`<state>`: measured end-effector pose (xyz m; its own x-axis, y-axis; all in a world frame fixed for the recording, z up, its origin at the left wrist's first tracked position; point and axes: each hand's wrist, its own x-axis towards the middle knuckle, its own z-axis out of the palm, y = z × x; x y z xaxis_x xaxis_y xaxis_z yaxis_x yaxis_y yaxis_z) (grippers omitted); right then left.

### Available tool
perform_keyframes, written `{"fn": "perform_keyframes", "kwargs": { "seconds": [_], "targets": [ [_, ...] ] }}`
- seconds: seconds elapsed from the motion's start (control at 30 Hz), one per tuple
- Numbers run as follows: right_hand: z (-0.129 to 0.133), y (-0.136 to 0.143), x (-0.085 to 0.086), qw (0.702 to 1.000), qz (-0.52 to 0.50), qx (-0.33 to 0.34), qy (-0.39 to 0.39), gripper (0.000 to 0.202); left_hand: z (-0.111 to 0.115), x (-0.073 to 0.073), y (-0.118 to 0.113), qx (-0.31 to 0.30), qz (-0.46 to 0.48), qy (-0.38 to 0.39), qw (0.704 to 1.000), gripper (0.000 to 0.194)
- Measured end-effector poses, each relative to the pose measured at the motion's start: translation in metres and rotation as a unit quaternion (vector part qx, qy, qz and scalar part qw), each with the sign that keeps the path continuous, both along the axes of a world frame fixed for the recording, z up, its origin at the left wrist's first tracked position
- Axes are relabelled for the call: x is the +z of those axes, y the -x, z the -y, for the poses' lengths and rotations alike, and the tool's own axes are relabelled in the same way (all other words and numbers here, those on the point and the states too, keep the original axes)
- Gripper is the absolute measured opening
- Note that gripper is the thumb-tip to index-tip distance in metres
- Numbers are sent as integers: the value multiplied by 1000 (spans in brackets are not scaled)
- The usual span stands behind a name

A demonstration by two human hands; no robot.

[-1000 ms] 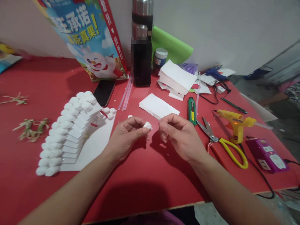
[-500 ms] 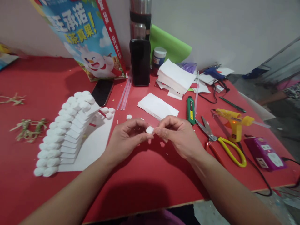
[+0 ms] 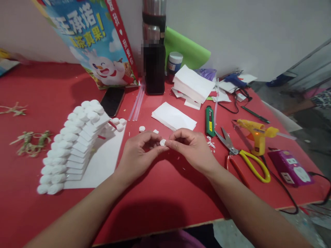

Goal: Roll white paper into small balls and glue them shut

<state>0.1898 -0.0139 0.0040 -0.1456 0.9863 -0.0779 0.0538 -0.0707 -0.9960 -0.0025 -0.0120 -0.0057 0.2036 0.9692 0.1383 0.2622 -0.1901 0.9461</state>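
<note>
Between the fingertips of both hands is a small round white piece (image 3: 162,142), perhaps rolled paper. My left hand (image 3: 139,151) pinches it from the left, thumb in front. From the right, the thumb and forefinger of my right hand (image 3: 193,148) close on its edge. Just beyond my left fingers lie a similar white disc (image 3: 142,128) and a small white scrap (image 3: 155,131). Behind the hands is a stack of white paper (image 3: 173,116). To the left, a curved row of paired white rounds and folded strips (image 3: 64,148) stands on a white sheet (image 3: 106,162).
On the right lie a green utility knife (image 3: 210,120), yellow-and-red scissors (image 3: 234,151), a yellow glue gun (image 3: 258,134) and a purple power box (image 3: 291,167) with cables. Glue sticks (image 3: 137,103), phones (image 3: 112,100) and a printed bag (image 3: 103,51) are behind. Another person's arm (image 3: 301,106) shows far right.
The white piece has shifted slightly left and is turned a little between my fingers. My right hand has moved slightly left, uncovering white scraps near the scissors.
</note>
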Motion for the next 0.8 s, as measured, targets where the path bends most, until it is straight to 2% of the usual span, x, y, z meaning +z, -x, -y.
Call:
{"fn": "perform_keyframes", "kwargs": {
  "seconds": [0.1,0.23,0.47,0.63,0.8],
  "targets": [
    [0,0,0,1000,24,-9,-1,19,1,-6,0,8,-21,-25,999,19],
    [0,2,1,999,15,-8,27,20,2,-10,-2,-19,23,9,1000,17],
    [5,5,0,1000,12,-16,2,19,-1,-3,-3,-30,46,-10,998,22],
    [6,8,-5,999,-10,-11,-30,15,0,0,-6,4,93,32,995,15],
    [8,11,-5,999,-20,-24,-35,13,2,-2,-10,14,114,43,992,11]
  ]
}}
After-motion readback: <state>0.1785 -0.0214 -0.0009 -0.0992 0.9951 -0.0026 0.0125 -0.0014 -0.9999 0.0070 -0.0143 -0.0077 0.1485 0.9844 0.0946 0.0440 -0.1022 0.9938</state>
